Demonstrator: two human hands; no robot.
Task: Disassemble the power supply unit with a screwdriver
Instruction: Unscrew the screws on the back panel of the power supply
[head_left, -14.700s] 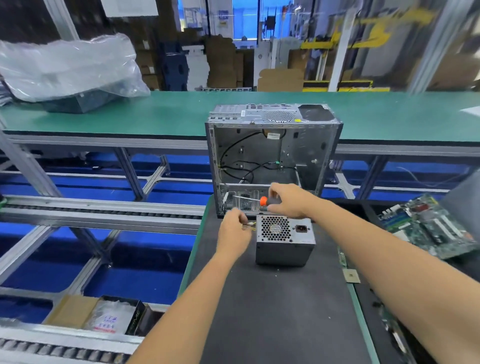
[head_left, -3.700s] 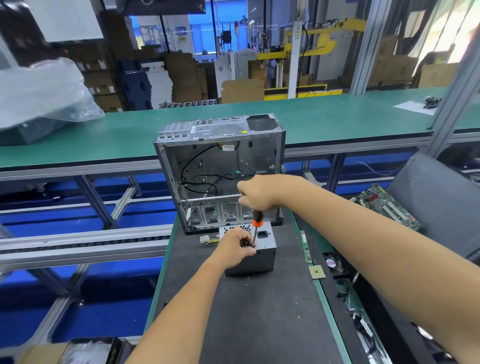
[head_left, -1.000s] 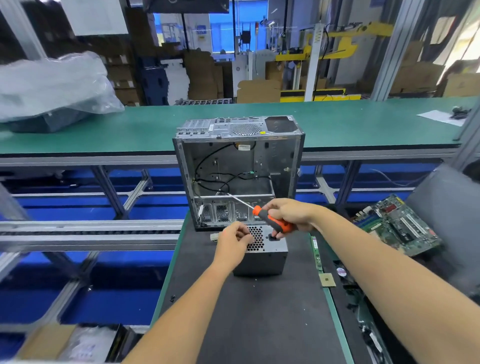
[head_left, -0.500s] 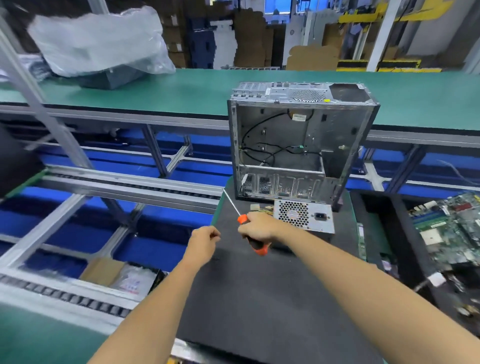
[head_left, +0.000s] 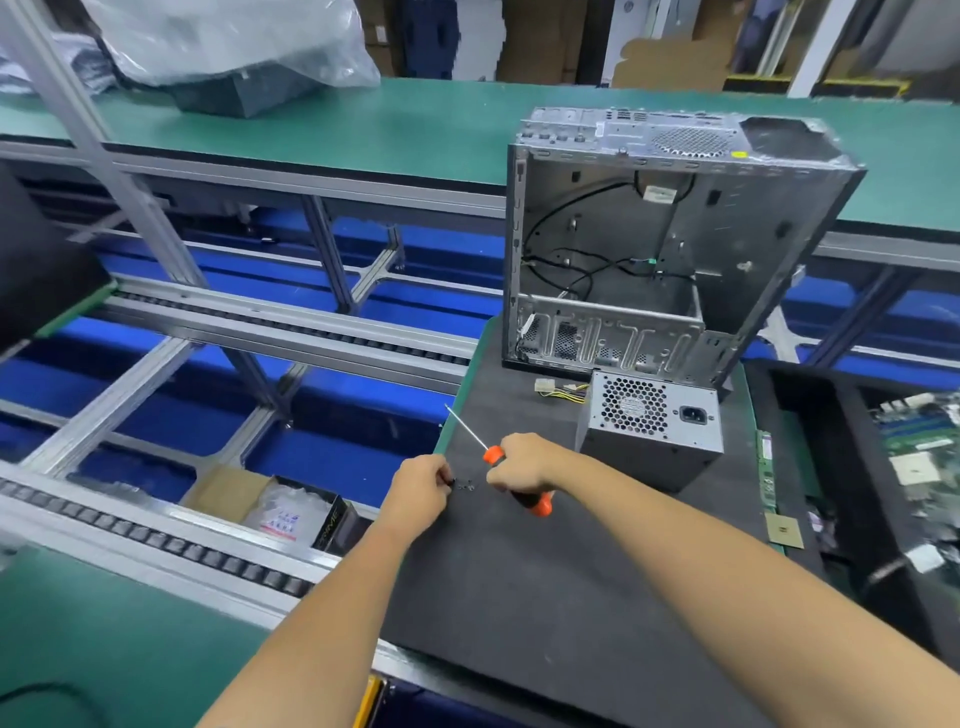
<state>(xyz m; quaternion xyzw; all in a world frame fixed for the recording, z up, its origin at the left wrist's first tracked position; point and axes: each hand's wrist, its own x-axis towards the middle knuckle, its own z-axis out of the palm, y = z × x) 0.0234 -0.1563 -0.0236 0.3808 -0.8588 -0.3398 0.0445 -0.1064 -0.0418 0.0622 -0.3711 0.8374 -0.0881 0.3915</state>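
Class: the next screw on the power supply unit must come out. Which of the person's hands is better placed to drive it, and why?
The right hand: it already grips the screwdriver and lies nearer the power supply unit. The left hand is busy at the small screws on the mat.

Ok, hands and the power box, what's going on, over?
Right hand grips screwdriver, off the box. Left hand at small screws on mat. Power supply sits closed, nothing blocking.
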